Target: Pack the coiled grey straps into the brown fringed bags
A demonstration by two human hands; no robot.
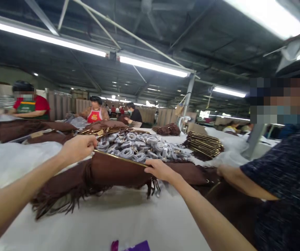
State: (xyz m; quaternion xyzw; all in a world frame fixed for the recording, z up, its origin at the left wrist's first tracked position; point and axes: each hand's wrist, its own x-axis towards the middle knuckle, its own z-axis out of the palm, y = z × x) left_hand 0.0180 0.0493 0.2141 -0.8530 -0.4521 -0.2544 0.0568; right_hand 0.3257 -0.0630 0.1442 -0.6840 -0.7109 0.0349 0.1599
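Brown cloth (gold-edged) hangs between left hand and right hand.

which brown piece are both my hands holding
The middle piece, in front of the grey coils: its gold edge spans from your left hand to your right hand. The brown pieces farther back are in neither hand.

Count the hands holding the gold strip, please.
2: the left hand near the left end of the gold strip, the right hand near its right end. A co-worker's hand is farther right, away from it.
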